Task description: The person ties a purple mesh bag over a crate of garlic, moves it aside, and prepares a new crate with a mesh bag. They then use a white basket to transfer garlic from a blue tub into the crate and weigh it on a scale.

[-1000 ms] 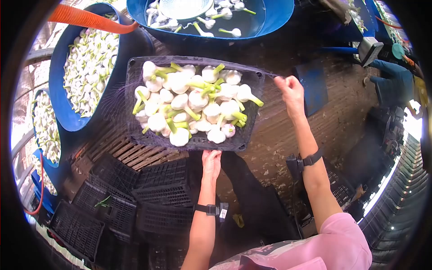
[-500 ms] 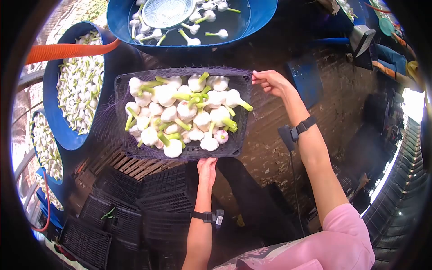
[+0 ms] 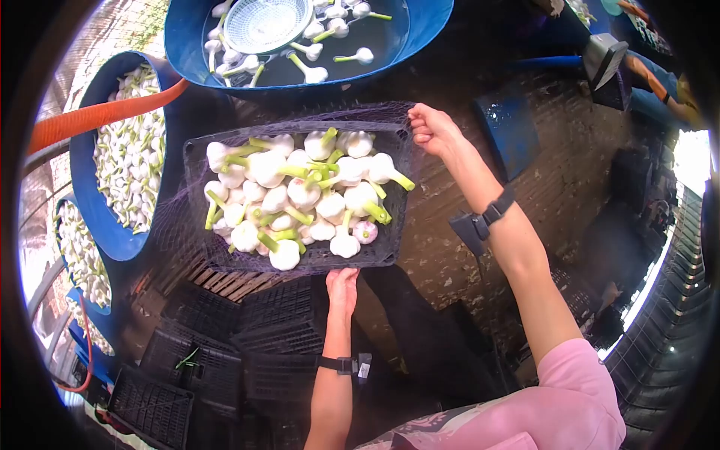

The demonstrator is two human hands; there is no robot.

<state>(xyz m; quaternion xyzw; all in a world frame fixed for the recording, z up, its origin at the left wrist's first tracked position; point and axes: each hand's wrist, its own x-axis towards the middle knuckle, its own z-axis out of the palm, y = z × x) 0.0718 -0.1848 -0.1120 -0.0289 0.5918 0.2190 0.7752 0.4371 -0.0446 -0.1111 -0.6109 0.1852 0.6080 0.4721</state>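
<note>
A black plastic crate full of white garlic bulbs with cut green stems is in front of me. Purple mesh netting spreads past its left side and runs along its far edge. At the far right corner, my right hand is closed in a pinch on the netting's edge. My left hand is at the crate's near edge, fingers closed on what looks like the net's other edge. Its fingertips are partly hidden against the rim.
Beyond the crate stands a blue tub of water with floating garlic and a pale strainer basket. Garlic fills a blue barrel at left, crossed by an orange hose. Black crates lie below. Another person's arm shows far right.
My right hand has moved slightly left, its fingers curled more tightly on the netting. The view has shifted a little; the garlic remains in the crate.
</note>
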